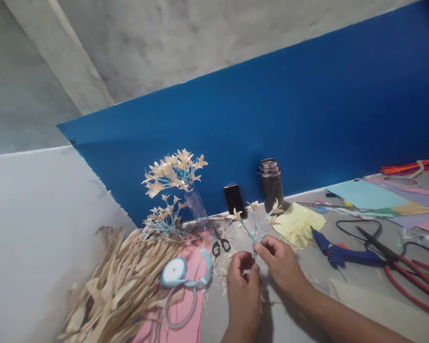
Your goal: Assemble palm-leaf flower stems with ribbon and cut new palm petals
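A small spray of artificial flowers, with pale peach petals and light blue wrapped stems, stands upright between my hands. My right hand pinches its stems where they join. Just below, my left hand has its thumb and fingers closed at the lower end of the stem, whose tip the fingers partly hide. To the left lies a roll of light blue ribbon with a loose end curling off it. Small black-handled scissors rest behind my left hand.
Dried husks are heaped at left beside pink paper. Finished flowers stand in a clear bottle. A phone and dark flask are behind. At right lie a blue glue gun and red-handled shears.
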Demonstrator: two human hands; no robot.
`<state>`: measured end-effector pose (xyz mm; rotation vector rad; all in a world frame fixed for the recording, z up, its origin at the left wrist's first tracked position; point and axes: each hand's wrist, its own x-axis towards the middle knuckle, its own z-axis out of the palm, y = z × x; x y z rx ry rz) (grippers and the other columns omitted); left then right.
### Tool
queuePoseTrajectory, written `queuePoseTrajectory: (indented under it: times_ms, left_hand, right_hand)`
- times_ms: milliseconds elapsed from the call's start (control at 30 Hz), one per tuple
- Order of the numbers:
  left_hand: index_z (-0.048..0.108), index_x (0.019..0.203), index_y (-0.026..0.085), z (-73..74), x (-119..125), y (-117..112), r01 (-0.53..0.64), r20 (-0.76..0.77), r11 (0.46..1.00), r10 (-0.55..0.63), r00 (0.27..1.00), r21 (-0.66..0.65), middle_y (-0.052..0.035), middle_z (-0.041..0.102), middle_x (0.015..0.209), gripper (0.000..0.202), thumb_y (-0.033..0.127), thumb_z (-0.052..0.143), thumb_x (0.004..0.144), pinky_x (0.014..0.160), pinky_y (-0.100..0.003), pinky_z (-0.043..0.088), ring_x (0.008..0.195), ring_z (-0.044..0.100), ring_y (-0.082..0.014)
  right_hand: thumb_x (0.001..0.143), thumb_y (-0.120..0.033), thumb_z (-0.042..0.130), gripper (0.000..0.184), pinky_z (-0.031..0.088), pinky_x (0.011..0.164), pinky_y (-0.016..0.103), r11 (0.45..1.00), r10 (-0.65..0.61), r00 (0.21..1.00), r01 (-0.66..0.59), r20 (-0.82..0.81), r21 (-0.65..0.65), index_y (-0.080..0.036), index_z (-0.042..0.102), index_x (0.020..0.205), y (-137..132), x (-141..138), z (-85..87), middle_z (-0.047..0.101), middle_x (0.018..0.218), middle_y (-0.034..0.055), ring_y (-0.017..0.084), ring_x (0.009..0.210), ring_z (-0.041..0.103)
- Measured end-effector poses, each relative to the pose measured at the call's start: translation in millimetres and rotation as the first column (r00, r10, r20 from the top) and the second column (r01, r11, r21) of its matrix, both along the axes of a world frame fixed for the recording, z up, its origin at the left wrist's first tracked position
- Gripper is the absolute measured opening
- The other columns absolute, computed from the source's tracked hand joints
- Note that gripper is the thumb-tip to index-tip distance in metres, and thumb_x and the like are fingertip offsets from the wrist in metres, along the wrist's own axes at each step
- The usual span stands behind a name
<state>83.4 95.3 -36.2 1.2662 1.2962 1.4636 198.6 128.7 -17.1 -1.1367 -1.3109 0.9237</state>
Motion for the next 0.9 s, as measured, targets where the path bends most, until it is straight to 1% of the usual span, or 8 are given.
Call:
queuePoseTrajectory:
  times_ms: [200, 300, 367, 433, 500, 567, 700, 900]
  left_hand:
    - [0.066, 0.082, 0.016, 2.9, 3.0, 1.9, 0.018, -0.020, 0.999, -0.019, 1.000, -0.050, -0.0039, 0.061, 0.073, 0.010, 0.025, 0.068, 0.078, 0.063, -0.027, 0.042, 0.065, 0.054, -0.0157]
    - [0.063, 0.075, 0.014, 4.9, -2.3, 4.5, 0.141, 0.161, 0.978, -0.116, 0.980, -0.151, 0.0013, 0.053, 0.060, 0.019, 0.031, 0.073, 0.076, 0.052, -0.023, 0.032, 0.052, 0.043, -0.0100]
    - [0.058, 0.071, 0.015, 6.2, -7.4, 6.2, 0.377, 0.414, 0.904, -0.270, 0.869, -0.201, 0.0039, 0.047, 0.057, 0.028, 0.034, 0.078, 0.072, 0.049, -0.022, 0.028, 0.047, 0.036, -0.0066]
    - [0.054, 0.069, 0.015, 7.5, -11.3, 7.0, 0.617, 0.642, 0.773, -0.399, 0.654, -0.149, 0.0052, 0.045, 0.059, 0.035, 0.035, 0.083, 0.067, 0.048, -0.021, 0.031, 0.046, 0.035, -0.0048]
    - [0.054, 0.070, 0.015, 8.4, -12.4, 6.7, 0.707, 0.743, 0.702, -0.426, 0.516, -0.088, 0.0049, 0.047, 0.062, 0.037, 0.035, 0.085, 0.065, 0.049, -0.021, 0.036, 0.048, 0.039, -0.0051]
    - [0.058, 0.076, 0.015, 8.7, -10.5, 5.5, 0.665, 0.714, 0.741, -0.414, 0.565, -0.097, 0.0016, 0.054, 0.067, 0.035, 0.039, 0.082, 0.069, 0.052, -0.023, 0.041, 0.052, 0.049, -0.0083]
    - [0.064, 0.091, 0.015, 8.8, -4.3, 2.7, 0.392, 0.450, 0.912, -0.301, 0.841, -0.122, -0.0046, 0.067, 0.076, 0.036, 0.041, 0.080, 0.071, 0.060, -0.026, 0.046, 0.059, 0.060, -0.0131]
    - [0.068, 0.084, 0.013, 12.4, -2.2, 1.2, 0.246, 0.256, 0.960, -0.206, 0.944, -0.133, -0.0080, 0.072, 0.076, 0.024, 0.033, 0.076, 0.073, 0.069, -0.031, 0.050, 0.065, 0.067, -0.0181]
  right_hand:
    - [0.078, -0.042, 0.058, 0.031, 0.035, 0.055, 0.027, 1.000, 0.003, 1.000, -0.002, -0.012, 0.022, -0.023, 0.046, 0.058, -1.7, -1.8, -0.3, 0.044, 0.056, -0.0045, 0.015, 0.057, 0.042]
    - [0.077, -0.041, 0.062, 0.031, 0.036, 0.053, 0.026, 0.999, 0.049, 0.995, -0.050, -0.090, -0.011, -0.022, 0.048, 0.057, -2.0, -2.4, -1.3, 0.046, 0.053, -0.0047, 0.014, 0.054, 0.045]
    - [0.076, -0.045, 0.065, 0.034, 0.039, 0.050, 0.025, 0.983, 0.151, 0.963, -0.169, -0.222, -0.065, -0.021, 0.049, 0.058, -3.1, -3.4, -1.6, 0.051, 0.051, -0.0045, 0.013, 0.048, 0.048]
    - [0.075, -0.050, 0.069, 0.037, 0.040, 0.046, 0.024, 0.948, 0.240, 0.900, -0.297, -0.364, -0.111, -0.021, 0.051, 0.062, -4.8, -4.3, -1.2, 0.057, 0.052, -0.0031, 0.012, 0.043, 0.050]
    - [0.074, -0.053, 0.070, 0.038, 0.038, 0.040, 0.023, 0.922, 0.266, 0.862, -0.358, -0.431, -0.146, -0.021, 0.052, 0.065, -5.7, -4.1, 0.0, 0.060, 0.051, -0.0026, 0.011, 0.038, 0.050]
    - [0.076, -0.054, 0.067, 0.037, 0.035, 0.036, 0.022, 0.930, 0.234, 0.883, -0.325, -0.406, -0.171, -0.022, 0.050, 0.066, -5.2, -2.0, 2.0, 0.056, 0.046, -0.0050, 0.011, 0.033, 0.047]
    - [0.078, -0.043, 0.063, 0.030, 0.038, 0.045, 0.024, 0.998, 0.055, 0.990, -0.060, -0.129, -0.036, -0.022, 0.050, 0.061, -2.4, 5.2, 7.0, 0.051, 0.050, -0.0057, 0.012, 0.044, 0.048]
    - [0.080, -0.036, 0.059, 0.026, 0.038, 0.055, 0.026, 0.994, -0.056, 0.998, 0.052, 0.034, 0.094, -0.021, 0.050, 0.059, -1.1, 9.9, 9.3, 0.050, 0.057, -0.0040, 0.013, 0.057, 0.046]
